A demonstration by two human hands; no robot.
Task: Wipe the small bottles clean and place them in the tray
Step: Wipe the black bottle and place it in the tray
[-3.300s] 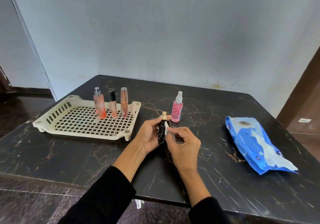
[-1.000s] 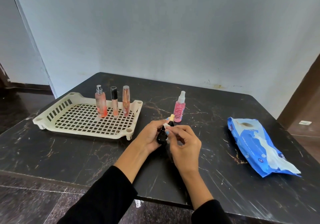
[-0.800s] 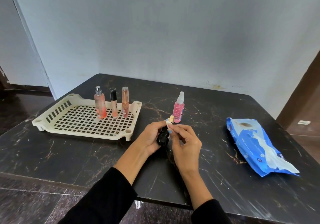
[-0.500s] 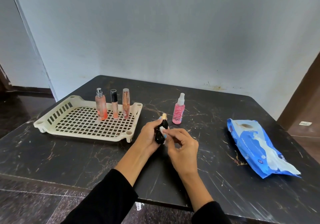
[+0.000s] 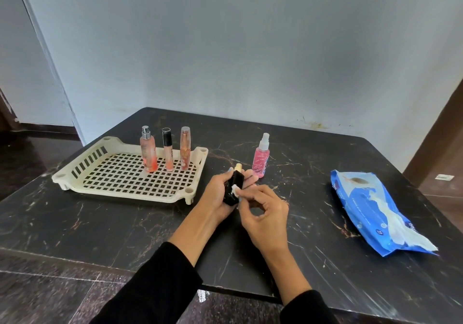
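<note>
My left hand (image 5: 217,198) grips a small black bottle (image 5: 234,188) with a pale cap, held upright over the middle of the table. My right hand (image 5: 263,213) pinches a small white wipe (image 5: 235,189) and presses it against the bottle's side. A cream slotted tray (image 5: 125,181) lies at the left, with three bottles standing in a row along its far side: a pink spray bottle (image 5: 148,153), a black-capped tube (image 5: 167,152) and a peach tube (image 5: 185,148). A pink spray bottle (image 5: 261,157) stands on the table just beyond my hands.
A blue pack of wipes (image 5: 370,208) lies at the right of the black marble table (image 5: 100,226), a white wipe sticking out of its near end. A grey wall stands behind the table. The table's front edge runs under my forearms.
The black bottle tilted to the right and came back upright while my right hand rubbed the wipe from near the cap down onto its body. The other bottles stayed put.
</note>
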